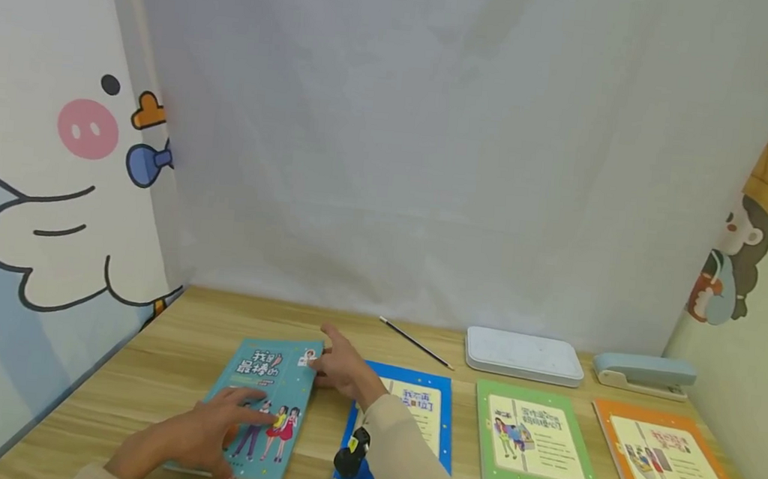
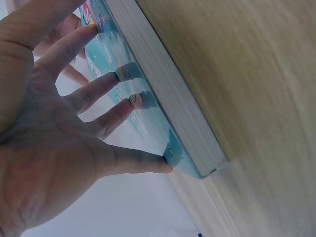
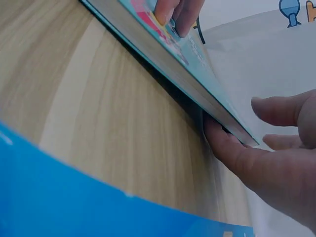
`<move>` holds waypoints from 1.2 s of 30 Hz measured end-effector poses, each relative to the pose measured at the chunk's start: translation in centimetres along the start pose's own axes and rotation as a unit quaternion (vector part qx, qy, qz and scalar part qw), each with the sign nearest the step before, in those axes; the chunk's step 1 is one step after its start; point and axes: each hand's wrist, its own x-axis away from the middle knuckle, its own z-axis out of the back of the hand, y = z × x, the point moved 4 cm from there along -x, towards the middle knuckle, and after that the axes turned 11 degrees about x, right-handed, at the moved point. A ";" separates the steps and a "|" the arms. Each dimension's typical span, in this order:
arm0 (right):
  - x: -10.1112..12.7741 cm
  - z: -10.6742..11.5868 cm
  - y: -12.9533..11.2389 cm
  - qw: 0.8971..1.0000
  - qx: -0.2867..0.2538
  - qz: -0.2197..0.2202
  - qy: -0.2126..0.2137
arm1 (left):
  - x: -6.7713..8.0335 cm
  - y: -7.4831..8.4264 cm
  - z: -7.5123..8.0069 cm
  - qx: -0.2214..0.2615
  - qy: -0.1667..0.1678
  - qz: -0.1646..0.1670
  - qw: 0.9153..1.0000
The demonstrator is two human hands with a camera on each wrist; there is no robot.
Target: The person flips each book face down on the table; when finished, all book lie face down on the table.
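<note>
A teal book (image 1: 266, 403) with cartoon figures lies on the left part of the table. My left hand (image 1: 209, 429) spreads its fingers over the lower cover; in the left wrist view the fingertips (image 2: 118, 76) touch the cover beside the thick page edge. At the book's upper right corner is my right hand (image 1: 343, 368). One right-hand finger (image 3: 222, 140) reaches under the book's edge in the right wrist view, while another digit stands apart from the cover. A blue book (image 1: 437, 424) lies partly hidden beneath my right forearm.
To the right lie a green book (image 1: 536, 462) and an orange book (image 1: 677, 469). Behind them are a pencil (image 1: 416, 343), a white case (image 1: 524, 356) and a pale blue stapler (image 1: 644, 373). A grey-white curtain (image 1: 431, 160) hangs behind the wooden table (image 1: 163, 372).
</note>
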 end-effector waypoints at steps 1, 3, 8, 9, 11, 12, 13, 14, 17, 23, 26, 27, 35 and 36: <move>0.0 -0.1 0.0 1.000 0.001 -0.004 -0.005 | 0.0 0.1 0.0 0.002 0.000 -0.002 1.000; 0.1 -0.1 0.2 1.000 0.005 -0.013 -0.014 | 0.0 0.1 0.1 0.005 -0.001 -0.005 1.000; 0.4 -0.3 0.3 0.999 0.012 -0.032 -0.033 | -0.2 -0.6 -0.1 0.002 -0.008 -0.003 1.000; 0.5 -0.3 0.3 0.999 0.011 -0.035 -0.034 | -0.2 -0.7 -0.1 0.002 -0.007 -0.002 1.000; 0.5 -0.3 0.3 0.999 0.012 -0.037 -0.035 | -0.2 -0.8 -0.2 0.002 -0.005 -0.004 1.000; 0.6 -0.3 0.3 0.999 0.011 -0.039 -0.035 | -0.2 -0.7 -0.2 0.001 -0.003 -0.008 1.000; 0.6 -0.3 0.3 0.999 0.012 -0.040 -0.033 | -0.1 -0.5 -0.2 0.001 -0.001 -0.010 1.000; 0.6 -0.3 0.3 0.999 0.011 -0.041 -0.032 | -0.1 -0.4 -0.2 0.002 0.001 -0.012 1.000; 0.7 -0.3 0.3 0.999 0.006 -0.041 -0.026 | 0.1 0.1 -0.2 0.010 0.003 -0.018 1.000; 0.8 -0.2 0.3 1.000 -0.001 -0.027 -0.004 | 0.1 0.0 -0.1 0.017 -0.008 -0.011 1.000; 0.7 0.0 0.2 1.000 0.006 -0.019 0.003 | 0.0 -0.2 -0.1 0.016 -0.014 -0.010 1.000; 0.7 0.0 0.2 1.000 0.008 -0.017 0.005 | 0.0 -0.2 -0.1 0.017 -0.016 -0.011 1.000; 0.9 0.3 0.1 1.000 0.011 -0.008 0.016 | -0.1 -0.1 -0.2 0.020 -0.026 -0.019 0.999; 0.9 0.4 0.0 1.000 0.011 -0.007 0.018 | 0.1 0.2 -0.1 0.023 -0.023 -0.021 0.999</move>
